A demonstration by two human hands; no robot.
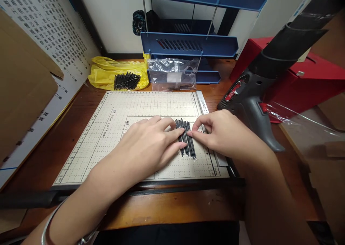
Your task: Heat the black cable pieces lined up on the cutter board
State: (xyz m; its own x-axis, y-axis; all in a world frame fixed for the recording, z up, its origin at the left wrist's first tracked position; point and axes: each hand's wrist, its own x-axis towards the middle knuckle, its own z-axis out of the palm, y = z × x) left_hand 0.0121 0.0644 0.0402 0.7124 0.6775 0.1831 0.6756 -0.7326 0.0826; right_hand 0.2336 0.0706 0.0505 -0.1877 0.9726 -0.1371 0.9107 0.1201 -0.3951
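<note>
A flat bundle of short black wires (185, 140) with bright metal ends lies on the gridded board of a paper trimmer (99, 144). My left hand (148, 137) reaches in from the left, its thumb and index fingertips pressed on the wires and its other fingers curled at their far ends. From the right, my right hand (218, 130) pinches at the bundle's right side with thumb and index finger. The wires lie side by side, roughly lengthwise, their near ends uneven. Both hands touch the same bundle.
Behind the board lie a yellow plastic bag (105, 72) with more black wires (127, 81) and a clear bag (172, 74). A blue tiered rack (188, 45) stands at the back. On the right are a dark heat-gun-like tool (253, 104) and a red box (309, 79). The trimmer's black handle (29, 199) extends left.
</note>
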